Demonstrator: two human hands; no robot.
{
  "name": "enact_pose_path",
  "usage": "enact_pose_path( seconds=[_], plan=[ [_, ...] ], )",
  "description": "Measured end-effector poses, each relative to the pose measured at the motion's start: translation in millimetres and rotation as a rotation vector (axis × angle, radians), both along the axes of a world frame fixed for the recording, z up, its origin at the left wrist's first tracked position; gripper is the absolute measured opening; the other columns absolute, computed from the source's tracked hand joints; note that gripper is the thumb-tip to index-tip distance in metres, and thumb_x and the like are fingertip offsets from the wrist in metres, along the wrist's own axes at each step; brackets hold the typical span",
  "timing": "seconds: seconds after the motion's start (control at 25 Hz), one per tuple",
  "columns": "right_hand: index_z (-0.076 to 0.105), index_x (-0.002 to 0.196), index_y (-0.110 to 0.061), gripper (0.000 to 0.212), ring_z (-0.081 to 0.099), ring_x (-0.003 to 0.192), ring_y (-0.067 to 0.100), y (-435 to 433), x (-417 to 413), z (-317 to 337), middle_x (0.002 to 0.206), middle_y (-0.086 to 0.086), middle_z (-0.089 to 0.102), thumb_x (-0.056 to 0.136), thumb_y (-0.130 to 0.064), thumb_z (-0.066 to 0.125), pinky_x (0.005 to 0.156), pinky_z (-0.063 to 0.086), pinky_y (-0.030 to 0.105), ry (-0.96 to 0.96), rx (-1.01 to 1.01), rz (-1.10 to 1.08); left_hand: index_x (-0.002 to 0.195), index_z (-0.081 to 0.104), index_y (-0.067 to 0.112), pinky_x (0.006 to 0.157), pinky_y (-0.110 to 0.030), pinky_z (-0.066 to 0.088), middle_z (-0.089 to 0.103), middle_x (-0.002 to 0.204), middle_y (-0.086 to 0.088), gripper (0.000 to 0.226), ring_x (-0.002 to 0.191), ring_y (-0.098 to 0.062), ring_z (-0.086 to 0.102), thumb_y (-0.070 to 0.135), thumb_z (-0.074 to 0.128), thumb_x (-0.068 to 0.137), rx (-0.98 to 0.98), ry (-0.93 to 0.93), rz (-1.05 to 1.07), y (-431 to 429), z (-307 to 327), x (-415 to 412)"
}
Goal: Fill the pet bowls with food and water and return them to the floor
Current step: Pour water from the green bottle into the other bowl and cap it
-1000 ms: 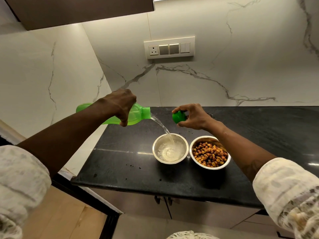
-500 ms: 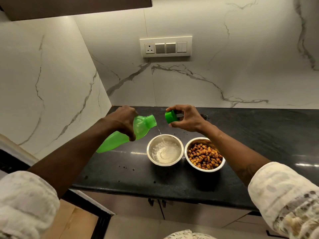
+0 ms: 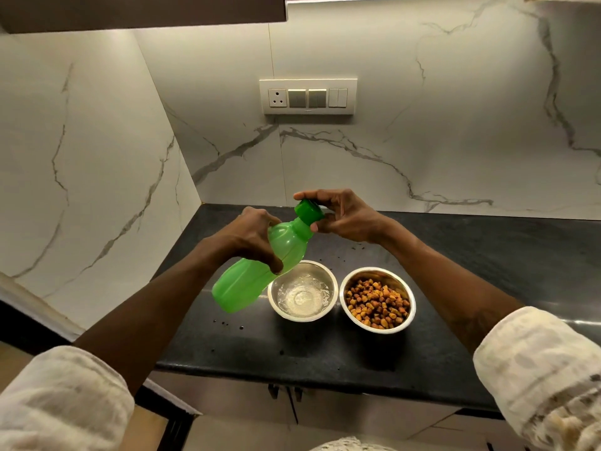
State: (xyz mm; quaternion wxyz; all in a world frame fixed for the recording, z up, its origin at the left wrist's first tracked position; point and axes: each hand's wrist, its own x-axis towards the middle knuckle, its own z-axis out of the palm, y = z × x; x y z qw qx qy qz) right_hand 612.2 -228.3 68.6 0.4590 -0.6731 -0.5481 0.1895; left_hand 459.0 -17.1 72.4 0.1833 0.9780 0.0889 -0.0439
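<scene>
I think the left hand (image 3: 257, 242) should hold the bottle (image 3: 247, 284) steady while the cap (image 3: 309, 211) goes on straight and turns tight, so no water drips. The left hand wraps round the bottle's middle, with the neck tipped up. The right hand (image 3: 348, 219) pinches the cap on the neck. Below them, the water bowl (image 3: 304, 319) and food bowl (image 3: 377, 330) sit side by side on the counter (image 3: 487, 271).

Shiny metal bowls (image 3: 303, 290), plastic bottle (image 3: 257, 271)
</scene>
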Motion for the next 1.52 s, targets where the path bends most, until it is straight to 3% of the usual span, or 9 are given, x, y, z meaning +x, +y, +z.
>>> enact_pose_path(
  seconds=[0.32,0.4,0.56,0.72,0.92,1.08,1.28,1.4,1.52],
  plan=[
    [0.057,0.144,-0.008,0.059,0.055,0.137,0.016,-14,15,20,0.142,0.009,0.062,0.089,-0.003,0.076,0.112,0.050,0.032,-0.134,-0.131,0.039,0.129,0.072,0.010,0.067,-0.016,0.059,0.079,0.100,-0.002,0.085,0.081,-0.012,0.075,0.035,0.103,0.053,-0.095,-0.065,-0.047,-6,8,18],
    [0.070,0.126,-0.006,0.044,0.071,0.098,0.012,-9,9,23,0.110,0.010,0.075,0.094,-0.036,0.075,0.089,0.062,0.034,-0.285,-0.150,-0.114,0.127,0.073,0.009,0.066,-0.019,0.061,0.079,0.097,-0.002,0.084,0.078,-0.012,0.074,0.036,0.102,0.052,-0.083,-0.106,-0.057,-14,8,24],
    [0.071,0.076,0.002,0.112,0.062,0.046,0.018,-9,7,34,0.065,0.016,0.069,0.070,-0.101,0.026,0.057,0.062,0.040,-0.223,-0.191,-0.504,0.124,0.075,0.008,0.065,-0.020,0.058,0.078,0.093,-0.005,0.080,0.077,-0.017,0.072,0.037,0.101,0.054,-0.059,-0.205,-0.045,-23,12,39],
    [0.043,0.155,-0.019,0.065,0.051,0.140,0.023,-29,26,55,0.158,0.015,0.046,0.099,-0.044,0.065,0.114,0.047,0.045,0.049,-0.226,-0.102,0.114,0.078,0.011,0.051,-0.010,0.045,0.075,0.080,-0.001,0.074,0.066,-0.012,0.067,0.044,0.101,0.053,-0.036,-0.255,0.001,-20,18,52],
    [0.073,0.087,0.001,0.080,0.075,0.062,0.027,-24,36,52,0.082,0.023,0.075,0.086,-0.077,0.057,0.055,0.061,0.032,-0.346,-0.081,-0.477,0.111,0.077,0.006,0.060,-0.021,0.058,0.078,0.086,-0.007,0.068,0.071,-0.019,0.072,0.037,0.101,0.056,-0.032,-0.255,-0.031,-36,19,71],
    [0.060,0.139,-0.015,0.065,0.068,0.117,0.024,-31,49,62,0.137,0.017,0.065,0.088,-0.053,0.076,0.098,0.057,0.035,-0.188,-0.167,-0.241,0.110,0.077,0.009,0.051,-0.010,0.051,0.076,0.082,-0.003,0.065,0.066,-0.014,0.070,0.036,0.101,0.056,-0.057,-0.284,-0.038,-40,22,87],
    [0.074,0.103,-0.022,0.088,0.072,0.078,0.020,-30,69,52,0.094,0.007,0.076,0.077,-0.097,0.036,0.075,0.060,0.036,-0.372,-0.187,-0.546,0.114,0.076,0.008,0.060,-0.022,0.061,0.078,0.086,-0.004,0.070,0.070,-0.016,0.073,0.035,0.100,0.055,-0.078,-0.320,-0.036,-49,16,112],
    [0.055,0.145,-0.028,0.057,0.061,0.122,0.019,-33,76,57,0.142,0.009,0.062,0.094,-0.049,0.068,0.102,0.050,0.032,-0.278,-0.219,-0.253,0.111,0.078,0.010,0.064,-0.033,0.065,0.077,0.082,-0.003,0.068,0.068,-0.016,0.073,0.038,0.098,0.052,-0.102,-0.363,0.004,-50,11,131],
    [0.075,0.114,-0.013,0.043,0.072,0.085,0.015,-25,92,46,0.103,0.011,0.078,0.092,-0.050,0.071,0.084,0.064,0.041,-0.436,-0.136,-0.554,0.119,0.076,0.010,0.067,-0.034,0.065,0.077,0.085,-0.003,0.082,0.069,-0.018,0.072,0.045,0.094,0.048,-0.066,-0.377,0.007,-60,-1,153]
  ],
)
